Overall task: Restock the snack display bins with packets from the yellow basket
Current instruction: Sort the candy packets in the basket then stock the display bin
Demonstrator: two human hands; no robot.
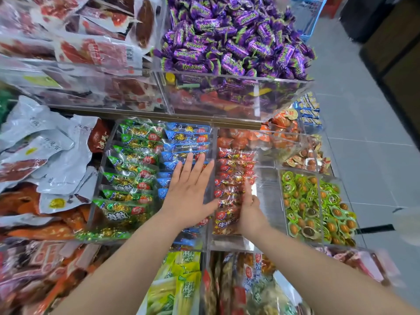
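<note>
Red packets [235,185] lie in a row running away from the person, in the clear bin [229,244] under both hands.

The right hand [250,212] touches their right side, fingers loose, holding nothing; the left hand [189,192] lies flat and wide on the blue packets [181,142] beside. No yellow basket shows.

Snack shop: clear bins [236,103] of wrapped sweets [229,37]

I saw purple sweets [236,39] with green-edged wrappers, green packets [129,169], blue packets [181,142], red packets [234,178] with gold foil, green-rimmed orange rounds [316,208], yellow-green bags [177,280], grey floor tiles [368,137]
</note>
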